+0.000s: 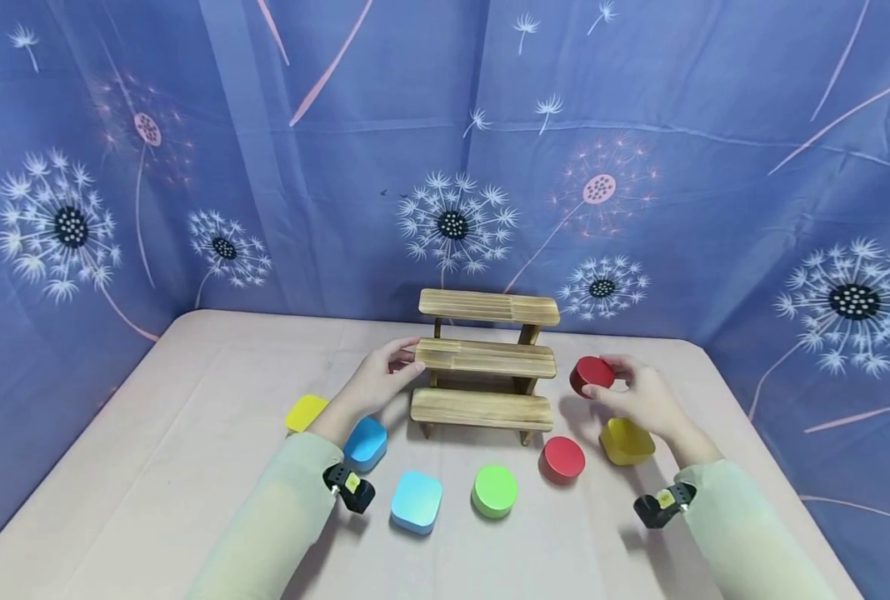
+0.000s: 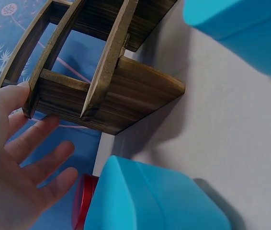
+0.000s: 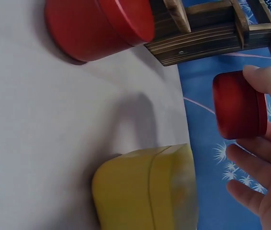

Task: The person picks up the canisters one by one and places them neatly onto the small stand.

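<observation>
My sleeves and wrist cameras

I wore pale green sleeves (image 1: 280, 508), with a small black camera (image 1: 349, 487) strapped at each wrist.

Both hands fwd: left (image 1: 385, 375) fingers relaxed, right (image 1: 636, 398) fingers curled, pinching.

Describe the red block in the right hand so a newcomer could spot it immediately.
Start at the wooden three-step rack in the middle of the table. Just right of its middle step, the right hand pinches a round red block above the cloth. Its twin, the other red block, lies flat on the table in front of the rack, untouched.
</observation>
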Demonstrator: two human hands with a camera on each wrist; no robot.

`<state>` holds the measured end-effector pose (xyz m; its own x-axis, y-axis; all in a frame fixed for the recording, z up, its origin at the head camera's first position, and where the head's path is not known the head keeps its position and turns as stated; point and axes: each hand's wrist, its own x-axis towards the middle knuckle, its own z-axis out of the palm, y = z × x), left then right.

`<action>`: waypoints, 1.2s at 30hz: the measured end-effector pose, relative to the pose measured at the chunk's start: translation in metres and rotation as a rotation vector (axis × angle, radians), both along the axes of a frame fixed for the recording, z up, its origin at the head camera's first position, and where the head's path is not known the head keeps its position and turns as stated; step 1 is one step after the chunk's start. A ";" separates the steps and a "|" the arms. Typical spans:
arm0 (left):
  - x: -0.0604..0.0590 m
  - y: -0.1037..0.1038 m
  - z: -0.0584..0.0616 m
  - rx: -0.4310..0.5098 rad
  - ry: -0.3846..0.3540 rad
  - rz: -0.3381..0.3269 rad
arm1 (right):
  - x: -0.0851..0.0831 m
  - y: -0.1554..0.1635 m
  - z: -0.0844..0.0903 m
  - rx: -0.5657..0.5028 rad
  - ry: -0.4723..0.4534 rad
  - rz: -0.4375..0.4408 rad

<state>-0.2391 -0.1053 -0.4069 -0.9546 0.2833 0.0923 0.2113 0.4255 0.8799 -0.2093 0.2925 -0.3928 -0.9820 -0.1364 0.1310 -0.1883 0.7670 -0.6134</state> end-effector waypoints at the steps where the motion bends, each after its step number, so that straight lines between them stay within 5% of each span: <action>1: 0.000 0.000 0.000 -0.002 -0.001 0.000 | 0.000 0.000 0.001 0.009 0.017 -0.008; 26: 0.001 0.001 0.001 -0.001 -0.007 0.013 | -0.004 -0.008 0.031 -0.074 0.184 -0.023; 36: 0.001 0.000 0.000 -0.012 -0.028 0.017 | -0.003 -0.012 0.044 -0.086 0.183 -0.036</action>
<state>-0.2377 -0.1050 -0.4066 -0.9614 0.2679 0.0619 0.1791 0.4394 0.8803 -0.2126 0.2802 -0.3490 -0.9448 -0.0824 0.3170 -0.2760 0.7214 -0.6351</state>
